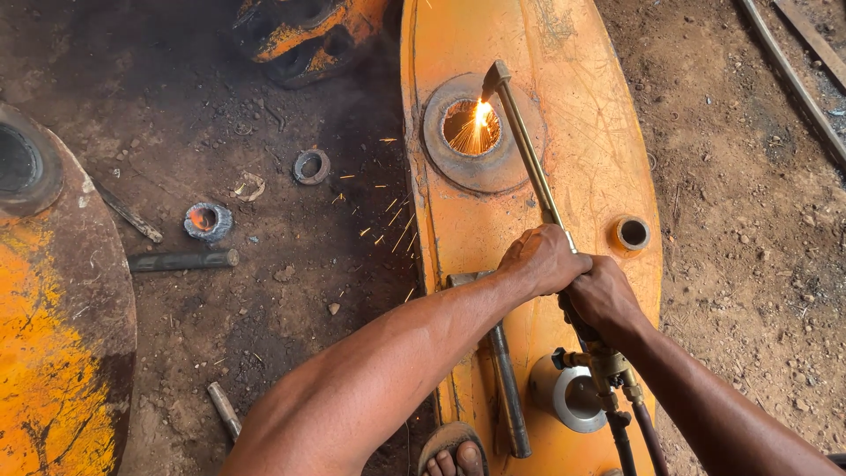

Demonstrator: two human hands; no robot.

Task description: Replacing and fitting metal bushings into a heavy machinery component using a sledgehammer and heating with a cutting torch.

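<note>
Both hands are wrapped tight around the long brass cutting torch [529, 167]: the left hand [539, 260] forward on the tube, the right hand [604, 300] just behind it above the valves. The torch tip burns at the rim of the round grey collar [480, 132] on the orange-painted steel plate [590, 176], throwing sparks leftward over the dirt floor [264, 203]. Those sparks could reach the sandalled foot [454, 457] below, and what looks like a freshly cut ring [208, 220] still glows.
</note>
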